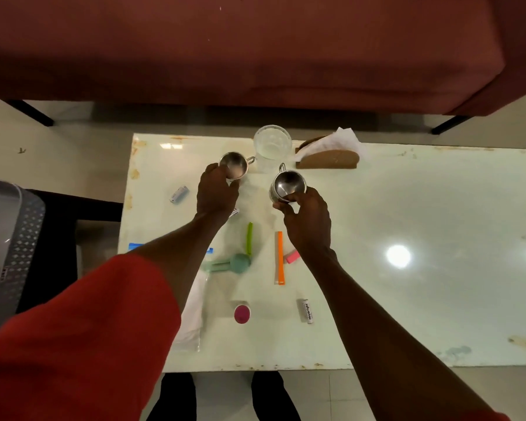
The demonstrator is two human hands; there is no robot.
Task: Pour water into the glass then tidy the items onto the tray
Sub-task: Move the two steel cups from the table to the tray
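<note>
1. head view: right hand point(305, 221) is wrapped round a tilted steel cup point(287, 185); it should be kept level.
2. left hand point(216, 194) grips the second cup point(234, 169) on the counter point(407, 208).
3. beyond, the glass point(272, 144) holds water; the tray point(9, 238) waits far left.

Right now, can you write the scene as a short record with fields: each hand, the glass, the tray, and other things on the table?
left hand: left hand grips a steel cup by its rim
right hand: right hand holds a second steel cup, tilted
glass: clear glass stands at the far table edge, between the cups; water level unclear
tray: grey tray off the table, at the left
other items: orange clip, green clip, napkin holder
</note>
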